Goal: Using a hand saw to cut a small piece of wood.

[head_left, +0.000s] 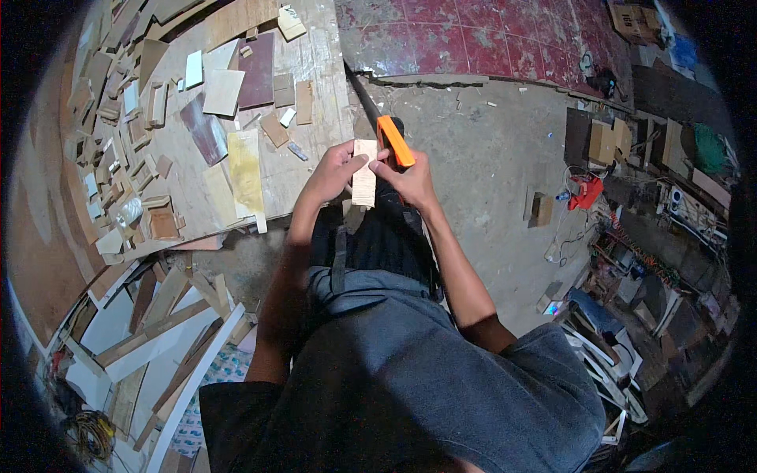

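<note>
A pale wooden strip (364, 185) is being held upright in view, just off the near corner of a plywood workbench (326, 87) and in front of the wearer's body. Its left edge is being pinched by the left hand (327, 175), thumb laid on the face, while its right side is being steadied by the thumb of the right hand (412, 183); both grips are being kept narrow. An orange-handled saw (397, 143) is being carried, it seems, by the right hand as well, though how firmly cannot be told, its dark blade being angled away past the bench edge. No cut is being made; by appearances, the strip is only being handled or looked over, and whether its shaping is being left unfinished cannot be judged. Fine marks are being shown across its face, too small to make out. Beyond, the bench is being covered by loose boards, among them a yellow-stained board (246, 169) and a dark reddish board (256, 75), with longer scrap lengths (158, 335) being stacked below.
</note>
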